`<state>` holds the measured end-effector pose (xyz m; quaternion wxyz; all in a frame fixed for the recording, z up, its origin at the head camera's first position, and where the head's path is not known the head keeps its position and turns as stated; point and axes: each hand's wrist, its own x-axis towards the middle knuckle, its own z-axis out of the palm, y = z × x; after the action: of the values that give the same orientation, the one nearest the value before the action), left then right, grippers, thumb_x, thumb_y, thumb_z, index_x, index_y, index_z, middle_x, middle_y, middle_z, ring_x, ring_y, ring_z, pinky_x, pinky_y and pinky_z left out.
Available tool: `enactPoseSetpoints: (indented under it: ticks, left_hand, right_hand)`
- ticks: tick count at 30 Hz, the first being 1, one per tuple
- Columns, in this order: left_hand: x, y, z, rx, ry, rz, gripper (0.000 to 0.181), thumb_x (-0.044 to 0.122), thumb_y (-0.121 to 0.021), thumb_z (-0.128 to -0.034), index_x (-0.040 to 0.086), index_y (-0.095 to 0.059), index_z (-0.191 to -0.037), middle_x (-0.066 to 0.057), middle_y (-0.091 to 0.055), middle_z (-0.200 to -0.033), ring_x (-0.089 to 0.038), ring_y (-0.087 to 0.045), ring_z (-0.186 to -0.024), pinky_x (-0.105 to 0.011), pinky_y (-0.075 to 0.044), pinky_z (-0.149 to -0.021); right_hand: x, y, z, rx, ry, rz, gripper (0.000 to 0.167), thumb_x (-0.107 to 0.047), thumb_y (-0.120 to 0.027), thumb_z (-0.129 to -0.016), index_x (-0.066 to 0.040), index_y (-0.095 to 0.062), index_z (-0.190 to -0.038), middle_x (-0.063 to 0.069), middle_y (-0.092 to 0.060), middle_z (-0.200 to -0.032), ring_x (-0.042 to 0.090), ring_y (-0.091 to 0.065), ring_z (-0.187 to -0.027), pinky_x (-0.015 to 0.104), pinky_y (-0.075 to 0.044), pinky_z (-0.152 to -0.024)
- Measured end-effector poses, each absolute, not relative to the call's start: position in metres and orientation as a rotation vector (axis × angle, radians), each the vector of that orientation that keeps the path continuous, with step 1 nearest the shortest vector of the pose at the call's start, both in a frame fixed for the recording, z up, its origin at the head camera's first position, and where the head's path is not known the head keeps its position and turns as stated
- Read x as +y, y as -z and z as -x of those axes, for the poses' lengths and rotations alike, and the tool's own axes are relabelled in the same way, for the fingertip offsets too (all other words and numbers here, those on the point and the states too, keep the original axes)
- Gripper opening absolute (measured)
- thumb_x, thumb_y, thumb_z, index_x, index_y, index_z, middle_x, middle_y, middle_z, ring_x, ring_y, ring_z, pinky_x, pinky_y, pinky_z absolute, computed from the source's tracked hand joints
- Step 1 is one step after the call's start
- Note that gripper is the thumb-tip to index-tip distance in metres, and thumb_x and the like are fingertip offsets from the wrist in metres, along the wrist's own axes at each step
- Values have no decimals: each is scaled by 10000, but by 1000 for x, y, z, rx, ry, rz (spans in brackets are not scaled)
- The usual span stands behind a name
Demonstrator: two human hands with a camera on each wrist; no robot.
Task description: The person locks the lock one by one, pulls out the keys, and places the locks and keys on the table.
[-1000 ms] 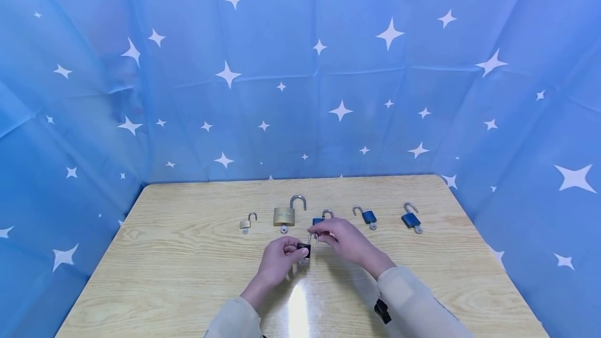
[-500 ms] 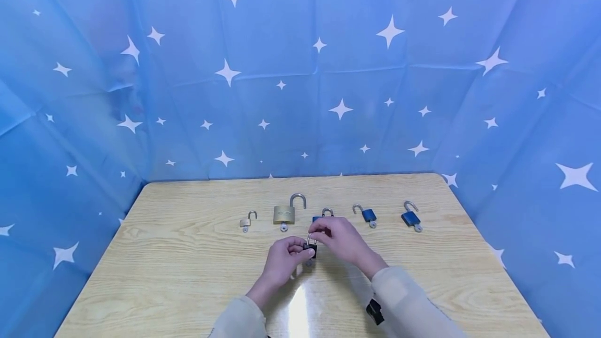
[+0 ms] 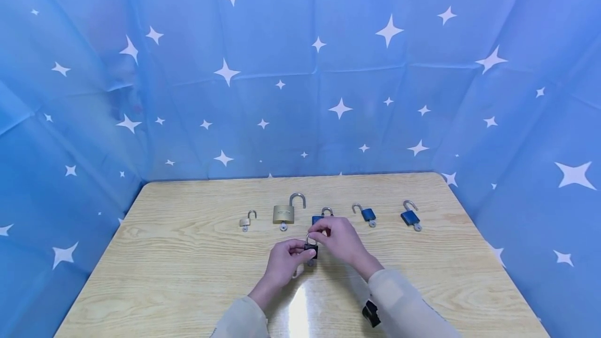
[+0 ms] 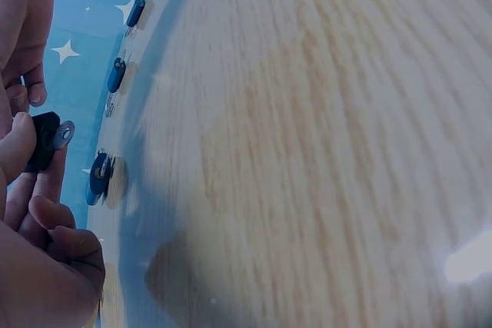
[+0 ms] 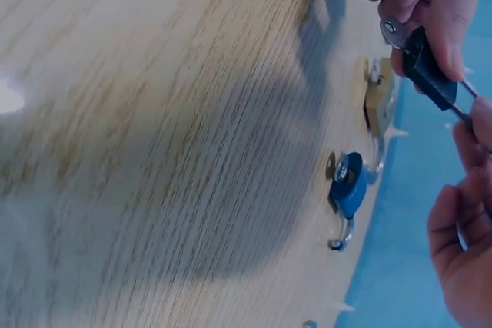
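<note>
Between both hands, above the table, is a black padlock (image 3: 311, 251) with a silver shackle. My left hand (image 3: 281, 264) pinches its body between thumb and fingers. From above, my right hand (image 3: 345, 239) pinches the top of the shackle. Two shackle legs meet the body in the right wrist view; whether they are latched I cannot tell. A round-headed key (image 5: 393, 32) sticks out of the lock's underside. Just behind my right hand lies a blue padlock (image 3: 317, 220), partly covered by the fingers.
Along the back of the wooden table (image 3: 164, 265) lie a small brass padlock (image 3: 244, 222), a large brass padlock (image 3: 284, 215) and two more blue padlocks, one nearer (image 3: 368, 215) and one farther right (image 3: 410, 218). Their shackles stand open. A starry blue curtain (image 3: 300, 119) hangs behind.
The shackle of the black padlock was offset to the right of the body and now sits over it. My left hand has shifted slightly right with the lock.
</note>
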<state>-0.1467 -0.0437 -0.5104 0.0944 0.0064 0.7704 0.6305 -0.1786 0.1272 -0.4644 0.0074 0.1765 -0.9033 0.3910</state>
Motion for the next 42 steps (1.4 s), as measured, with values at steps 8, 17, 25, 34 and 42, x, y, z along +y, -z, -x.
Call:
enactPoseSetpoints:
  ticks: [8, 17, 25, 34, 42]
  left_hand:
    - [-43, 510, 147, 2282, -1869, 2, 269, 230, -779, -821, 11, -707, -961, -58, -701, -808, -67, -545, -634, -173, -411, -502]
    - [-42, 510, 147, 2302, -1858, -24, 251, 216, -777, -823, 9, -706, -945, -65, -693, -789, -77, -530, -630, -175, -398, -499]
    - [-37, 513, 148, 2311, -1910, 4, 222, 188, -771, -828, 3, -711, -934, -78, -702, -821, -87, -580, -702, -201, -477, -614]
    - [-34, 514, 146, 2309, -1954, 61, 210, 171, -775, -822, -6, -710, -914, -74, -699, -799, -85, -585, -695, -193, -476, -606]
    - [-36, 515, 147, 2324, -1882, 55, 226, 212, -773, -829, 11, -716, -915, -61, -697, -781, -82, -584, -680, -199, -462, -590]
  right_hand:
    - [125, 466, 178, -2820, -1232, -561, 46, -189, -719, -880, -207, -747, -848, -139, -657, -793, 51, -499, -648, 214, -435, -591]
    - [121, 471, 174, -2792, -1216, -525, 128, -97, -745, -839, -202, -713, -772, -92, -629, -734, 46, -487, -636, 207, -423, -586]
    - [114, 476, 171, -2729, -1187, -455, 158, -76, -752, -824, -195, -695, -737, -100, -637, -730, 32, -497, -631, 199, -420, -593]
    - [110, 479, 169, -2734, -1135, -449, 164, -103, -752, -826, -212, -672, -734, -103, -629, -739, 27, -511, -644, 201, -431, -591]
    - [111, 481, 168, -2804, -1111, -408, 121, -147, -725, -867, -230, -685, -788, -117, -629, -782, 25, -515, -673, 197, -431, -608]
